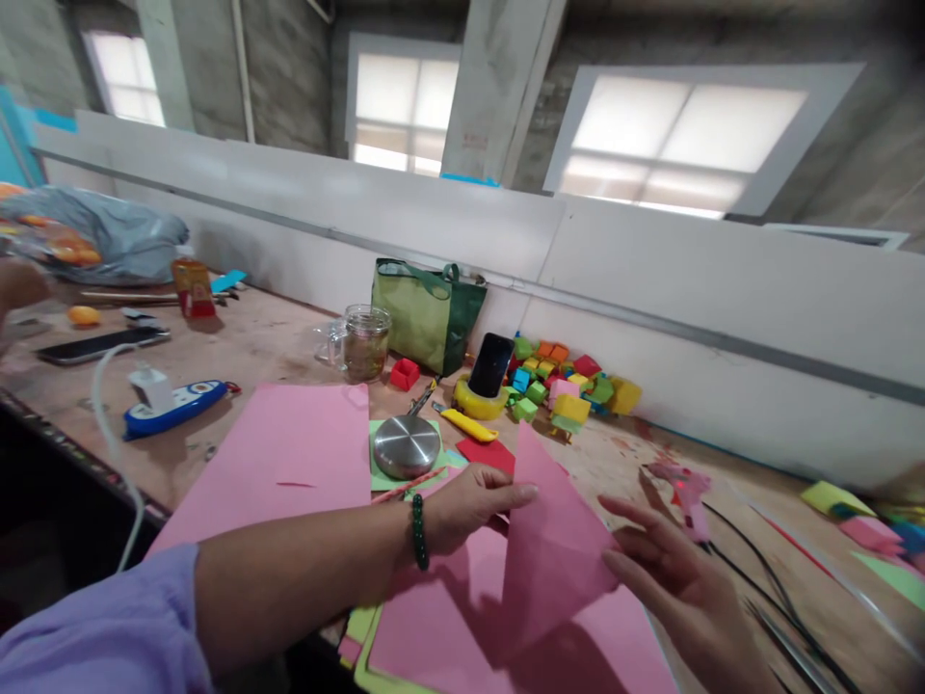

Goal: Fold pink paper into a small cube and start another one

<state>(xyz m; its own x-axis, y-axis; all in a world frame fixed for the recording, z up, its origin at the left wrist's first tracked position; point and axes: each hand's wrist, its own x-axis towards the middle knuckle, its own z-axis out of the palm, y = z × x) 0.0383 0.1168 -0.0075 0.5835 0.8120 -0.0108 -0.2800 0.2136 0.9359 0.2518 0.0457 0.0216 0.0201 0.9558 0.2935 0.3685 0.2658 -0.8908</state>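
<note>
A folded piece of pink paper stands raised in front of me, its upper corner pointing up. My left hand, with a green bead bracelet on the wrist, pinches its left edge between thumb and fingers. At the right corner my right hand has its thumb against the paper and its fingers curled around behind. Beneath both hands lies a stack of pink sheets with yellow ones under it. A larger pink sheet with a short red mark lies to the left.
A round metal weight, a yellow cutter and a phone stand beyond my hands. Behind are a glass mug, a green bag and several paper cubes. A pink glue gun with black cable and tweezers lie right.
</note>
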